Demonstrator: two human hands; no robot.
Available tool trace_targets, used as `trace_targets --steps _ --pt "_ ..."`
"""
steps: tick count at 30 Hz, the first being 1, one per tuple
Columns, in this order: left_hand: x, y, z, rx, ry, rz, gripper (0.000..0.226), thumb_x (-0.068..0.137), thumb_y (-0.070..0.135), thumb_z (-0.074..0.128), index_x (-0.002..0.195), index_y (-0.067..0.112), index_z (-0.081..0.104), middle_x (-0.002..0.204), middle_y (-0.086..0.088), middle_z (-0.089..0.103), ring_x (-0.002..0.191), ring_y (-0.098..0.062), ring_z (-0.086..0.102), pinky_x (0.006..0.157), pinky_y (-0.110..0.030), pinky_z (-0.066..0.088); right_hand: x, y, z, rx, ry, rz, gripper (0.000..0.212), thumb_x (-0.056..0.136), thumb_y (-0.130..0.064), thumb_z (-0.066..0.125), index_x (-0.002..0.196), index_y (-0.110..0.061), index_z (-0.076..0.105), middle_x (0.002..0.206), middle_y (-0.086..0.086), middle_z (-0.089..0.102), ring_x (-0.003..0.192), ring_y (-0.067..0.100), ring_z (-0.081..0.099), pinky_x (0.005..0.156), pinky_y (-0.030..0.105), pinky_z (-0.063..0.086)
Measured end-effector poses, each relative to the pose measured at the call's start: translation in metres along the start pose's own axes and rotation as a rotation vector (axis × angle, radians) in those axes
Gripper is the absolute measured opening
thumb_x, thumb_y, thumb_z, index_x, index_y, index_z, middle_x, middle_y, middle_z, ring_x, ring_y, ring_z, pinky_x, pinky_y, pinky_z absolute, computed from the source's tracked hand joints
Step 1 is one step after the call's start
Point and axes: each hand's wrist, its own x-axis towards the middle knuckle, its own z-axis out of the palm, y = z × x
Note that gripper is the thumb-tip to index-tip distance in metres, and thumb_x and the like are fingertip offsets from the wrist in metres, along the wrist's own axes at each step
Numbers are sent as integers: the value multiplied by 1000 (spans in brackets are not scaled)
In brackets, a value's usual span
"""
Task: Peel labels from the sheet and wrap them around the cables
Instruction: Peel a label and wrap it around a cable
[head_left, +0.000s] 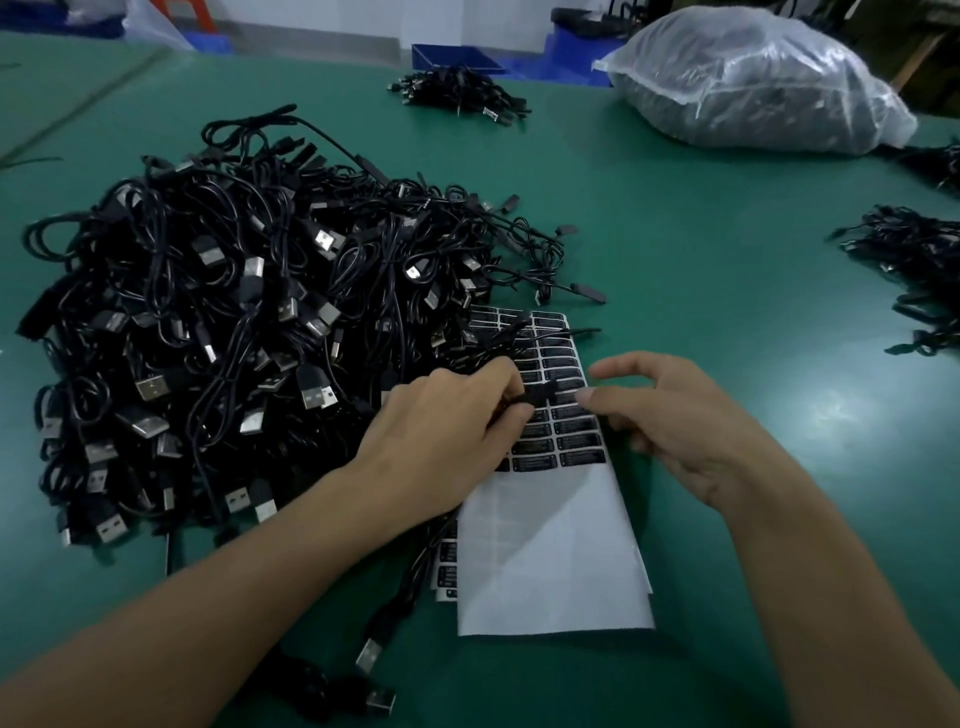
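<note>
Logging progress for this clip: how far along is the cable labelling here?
Partly done. The near half of the label sheet is bare white backing, so many labels are already peeled. In hand: the left hand pinches a black cable over the sheet, and the right hand reaches its fingertips toward it, apparently wrapping a label. Left: several rows of black labels and the big pile of USB cables; which are labelled is unclear.

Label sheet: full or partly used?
Partly used. The label sheet has black labels only on its far half; the near half is bare white backing. The left hand hides some.
</note>
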Motion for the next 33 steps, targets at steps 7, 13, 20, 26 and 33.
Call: trace_targets --steps 7,13,20,26,33 --pt "3 -5 4 -48 42 -32 7 101 46 43 97 41 46 61 12 55 56 -5 53 49 -28 37 -12 1 -3 166 -290 1 64 63 -18 87 121 -11 61 79 10 74 46 10 56 36 19 38" --pt "5 -4 -2 -154 -33 -76 18 102 44 36 89 38 47 59 22 55 51 -4 50 47 -26 28 -22 7 -10 234 -431 9 88 64 3 77 141 -27 45 103 27 74 86 33 75 67 36 62" --pt "-1 5 -12 -229 -109 -60 46 72 81 48 77 37 35 78 29 63 56 2 54 54 -28 35 -22 9 -4 289 -381 -82 101 64 6 76 148 -33 38 100 27 74 86 32 75 70 36 61" --pt "-2 11 -17 -325 -89 -56 63 54 78 73 76 35 31 91 31 68 50 1 50 53 -27 33 -22 9 1 273 -377 -128 95 68 -1 76 147 -40 39 108 34 69 92 37 72 79 42 62" --pt "-4 17 -10 -279 -31 -70 58 58 68 76 72 36 29 83 33 67 61 2 56 54 -28 32 -23 9 4 240 -319 -127 66 87 -8 67 142 -40 48 105 39 63 83 35 67 79 44 59"
